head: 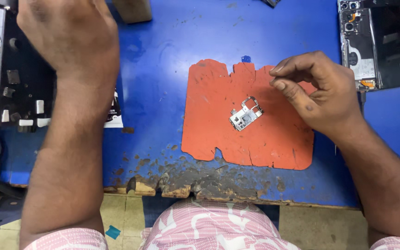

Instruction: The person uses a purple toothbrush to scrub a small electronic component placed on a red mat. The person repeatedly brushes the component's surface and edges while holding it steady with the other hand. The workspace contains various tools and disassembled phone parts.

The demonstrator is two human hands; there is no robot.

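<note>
Now the right hand (320,92) pinches its fingers, maybe on something tiny, above the small circuit board (245,114) on the orange mat (218,134), while the left hand (70,32) reaches away, its fingers out of view.

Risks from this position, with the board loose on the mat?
1. The small circuit board lies unclamped on the orange mat; the right hand, hovering beside it with fingers pinched, might knock it.
2. The blue table's front edge is crumbling; small parts could slide off there.
</note>
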